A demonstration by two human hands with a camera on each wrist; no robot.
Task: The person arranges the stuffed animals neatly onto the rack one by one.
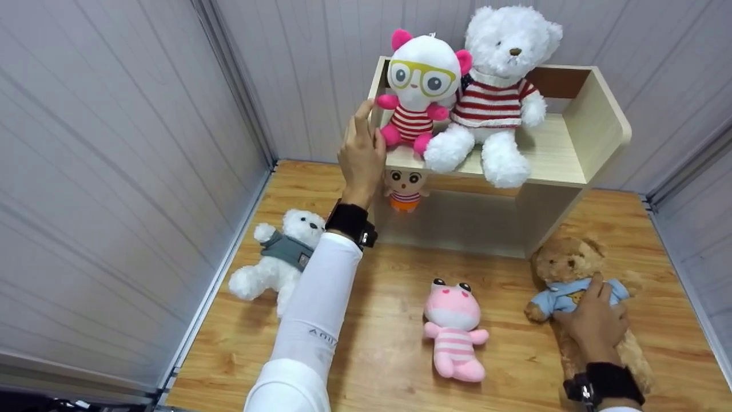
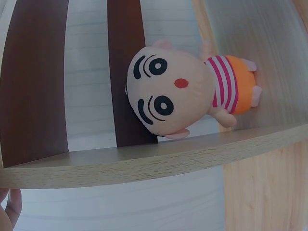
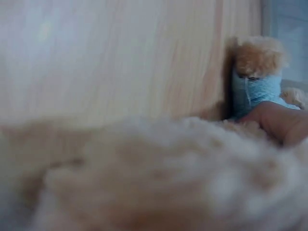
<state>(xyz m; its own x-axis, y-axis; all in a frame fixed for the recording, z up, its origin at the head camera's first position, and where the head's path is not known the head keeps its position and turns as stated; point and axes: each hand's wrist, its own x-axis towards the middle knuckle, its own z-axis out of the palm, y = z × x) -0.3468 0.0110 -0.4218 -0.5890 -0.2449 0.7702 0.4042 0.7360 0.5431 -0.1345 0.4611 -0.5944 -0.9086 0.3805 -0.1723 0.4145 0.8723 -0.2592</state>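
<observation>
At the left edge of the wooden shelf unit (image 1: pixel 613 126), my left hand (image 1: pixel 363 157) grips the side panel, beside a white-and-pink plush (image 1: pixel 413 97) with yellow glasses. In the left wrist view, part of its fingers (image 2: pixel 13 207) shows outside that panel. My right hand (image 1: pixel 596 320) holds a brown teddy bear (image 1: pixel 563 260) in a blue shirt by its body, as it lies on the floor. Blurred fur fills the lower right wrist view, with the blue shirt (image 3: pixel 257 91) behind. A large white teddy bear (image 1: pixel 503 48) in a striped sweater sits on the top shelf.
A cartoon boy doll (image 1: pixel 405 184) with orange shorts stands in the lower compartment. On the wooden floor (image 1: pixel 389 320) lie a pink frog plush (image 1: pixel 454 320) and a white bear (image 1: pixel 271 274) in a grey-green shirt, partly behind my left arm. Grey panel walls (image 1: pixel 131 143) enclose the area.
</observation>
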